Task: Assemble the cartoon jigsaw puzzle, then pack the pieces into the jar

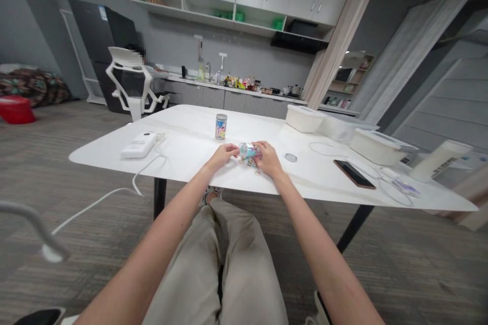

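A clear jar (248, 150) with a colourful label lies on its side above the white table, its uncapped end to the left. My right hand (268, 159) is closed around the jar's right end. At the mouth of the jar, the fingers of my left hand (223, 156) are pressed together; what they hold, if anything, is too small to make out. Small colourful pieces (249, 162) lie loose beneath the jar. A round lid (291, 157) rests right of my right hand. Behind my hands stands a second labelled jar (220, 127), upright with its grey lid on.
On the left are a white box-shaped device (139, 146) and a cable hanging off the table. To the right lie a phone (354, 174), storage boxes (377, 147), cords and a pale bottle (440, 160). A person sits in a white chair (131, 84) beyond the table.
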`<state>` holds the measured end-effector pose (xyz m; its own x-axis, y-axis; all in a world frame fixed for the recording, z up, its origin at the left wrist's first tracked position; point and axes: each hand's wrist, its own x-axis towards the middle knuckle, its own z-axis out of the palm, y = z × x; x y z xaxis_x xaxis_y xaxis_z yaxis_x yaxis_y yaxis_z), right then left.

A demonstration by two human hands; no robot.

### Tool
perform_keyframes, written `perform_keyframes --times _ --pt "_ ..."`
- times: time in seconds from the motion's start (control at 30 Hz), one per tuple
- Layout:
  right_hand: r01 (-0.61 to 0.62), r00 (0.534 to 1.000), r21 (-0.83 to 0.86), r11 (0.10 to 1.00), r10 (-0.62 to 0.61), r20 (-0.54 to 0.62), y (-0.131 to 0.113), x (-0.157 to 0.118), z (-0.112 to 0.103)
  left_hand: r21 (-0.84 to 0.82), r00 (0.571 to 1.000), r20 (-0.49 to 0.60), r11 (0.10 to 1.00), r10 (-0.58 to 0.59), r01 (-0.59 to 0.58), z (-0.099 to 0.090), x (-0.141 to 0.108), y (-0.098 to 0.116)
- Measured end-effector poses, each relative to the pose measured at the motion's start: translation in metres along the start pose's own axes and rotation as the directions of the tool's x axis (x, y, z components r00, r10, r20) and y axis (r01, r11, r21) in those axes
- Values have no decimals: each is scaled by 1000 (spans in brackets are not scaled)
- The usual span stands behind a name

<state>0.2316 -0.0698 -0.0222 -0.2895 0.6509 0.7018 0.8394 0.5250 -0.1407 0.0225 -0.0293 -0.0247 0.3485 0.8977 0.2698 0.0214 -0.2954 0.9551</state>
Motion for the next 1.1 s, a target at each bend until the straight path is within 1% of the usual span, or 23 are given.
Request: perform_keyframes --times 0.13,0.23,0.3,0.37,0.4,0.47,0.5,0.53,0.57,0.63,0.73,0.87,0.97,1.03,1.1 --pt "46 998 2 999 -46 39 -3 0 1 38 999 -24 999 36 -36 1 -2 2" --pt "44 998 -2 999 -43 49 -3 1 1 44 998 -63 999 6 -3 2 -1 2" --pt "1 1000 -5 1000 -1 13 -1 1 1 45 994 -111 999 -19 24 2 0 1" --pt "-111 989 15 994 112 -94 3 1 3 71 990 -137 997 -26 36 2 2 -2" --pt "-186 968 42 982 191 -162 6 1 4 100 991 -131 995 -16 30 2 3 -3" --pt "-329 896 118 937 349 -273 11 0 6 190 996 -83 982 21 -5 2 4 -5" --pt "-377 863 155 913 407 -299 14 0 7 245 998 -54 969 41 -27 2 4 -6" --pt "-405 844 184 896 443 -303 16 -1 8 300 998 -23 953 59 -50 2 4 -7" --pt "-415 838 201 887 459 -294 17 -1 9 354 997 5 933 74 -71 2 3 -7" --pt "-403 851 214 890 451 -269 18 -1 10 442 995 55 891 86 -102 3 3 -7" --pt "-365 882 203 909 407 -238 17 -1 13 517 990 112 846 87 -133 5 1 -6" --pt "-352 905 170 920 381 -189 16 -1 17 539 987 122 827 108 -157 4 -1 -4" --pt "-359 909 138 923 380 -171 15 -3 21 564 977 121 798 177 -215 3 -5 0" --pt "-363 913 108 925 377 -156 14 -3 24 584 959 146 761 243 -282 9 -9 8" --pt "-369 916 81 926 377 -140 14 -4 28 569 933 221 740 283 -359 24 -18 24"
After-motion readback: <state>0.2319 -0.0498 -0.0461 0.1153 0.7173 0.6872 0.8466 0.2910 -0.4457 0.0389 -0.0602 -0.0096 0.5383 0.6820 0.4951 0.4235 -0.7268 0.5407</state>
